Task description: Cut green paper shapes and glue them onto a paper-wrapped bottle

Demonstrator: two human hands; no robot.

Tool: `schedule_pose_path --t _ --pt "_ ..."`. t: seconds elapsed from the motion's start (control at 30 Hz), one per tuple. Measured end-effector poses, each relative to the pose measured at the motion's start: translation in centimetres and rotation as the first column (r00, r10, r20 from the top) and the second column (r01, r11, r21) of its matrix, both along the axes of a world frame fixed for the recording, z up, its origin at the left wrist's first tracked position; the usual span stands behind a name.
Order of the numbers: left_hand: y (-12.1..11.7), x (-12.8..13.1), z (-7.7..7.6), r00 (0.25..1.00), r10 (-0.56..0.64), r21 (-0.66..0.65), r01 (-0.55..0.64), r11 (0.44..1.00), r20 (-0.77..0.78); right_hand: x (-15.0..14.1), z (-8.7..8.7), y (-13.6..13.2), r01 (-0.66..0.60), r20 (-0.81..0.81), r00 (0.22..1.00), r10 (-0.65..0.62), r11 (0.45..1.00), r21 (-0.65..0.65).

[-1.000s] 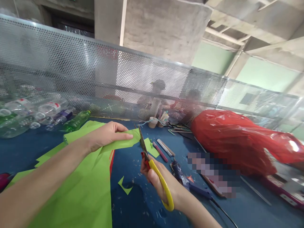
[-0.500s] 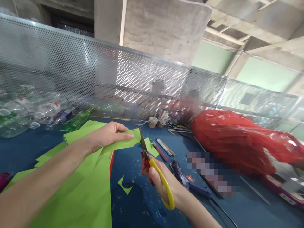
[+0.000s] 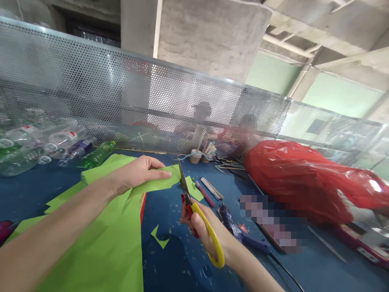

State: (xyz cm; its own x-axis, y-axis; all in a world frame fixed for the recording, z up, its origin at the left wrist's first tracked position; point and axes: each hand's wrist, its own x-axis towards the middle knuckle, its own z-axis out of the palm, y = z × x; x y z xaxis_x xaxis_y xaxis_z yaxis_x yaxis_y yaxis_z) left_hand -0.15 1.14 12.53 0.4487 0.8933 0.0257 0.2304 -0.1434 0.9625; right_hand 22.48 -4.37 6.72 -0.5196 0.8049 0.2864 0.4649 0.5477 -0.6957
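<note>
Two cups [image 3: 199,157] at 12 o'clock from the right hand [image 3: 203,225], slim pens or sticks standing in the right-hand one; one red bag [image 3: 291,178] at 2 o'clock, contents unclear. Left hand [image 3: 139,175], at 10 o'clock, pinches one green paper piece [image 3: 161,184]. Right hand curled round one pair of scissors [image 3: 186,194], blades slightly parted at the paper's 3 o'clock edge.
</note>
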Motion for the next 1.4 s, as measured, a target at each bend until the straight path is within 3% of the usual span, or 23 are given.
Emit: schedule_pose_path --t 0.67,1.4 --pt "-0.04 -0.17 -0.07 0.999 -0.011 -0.073 0.013 0.997 0.033 0.10 -0.06 0.23 -0.027 0.028 0.999 0.028 0.999 -0.029" --pt "0.16 -0.66 0.04 1.000 -0.006 -0.069 0.006 0.998 0.001 0.05 -0.27 0.53 0.039 -0.017 0.999 -0.041 0.992 -0.119"
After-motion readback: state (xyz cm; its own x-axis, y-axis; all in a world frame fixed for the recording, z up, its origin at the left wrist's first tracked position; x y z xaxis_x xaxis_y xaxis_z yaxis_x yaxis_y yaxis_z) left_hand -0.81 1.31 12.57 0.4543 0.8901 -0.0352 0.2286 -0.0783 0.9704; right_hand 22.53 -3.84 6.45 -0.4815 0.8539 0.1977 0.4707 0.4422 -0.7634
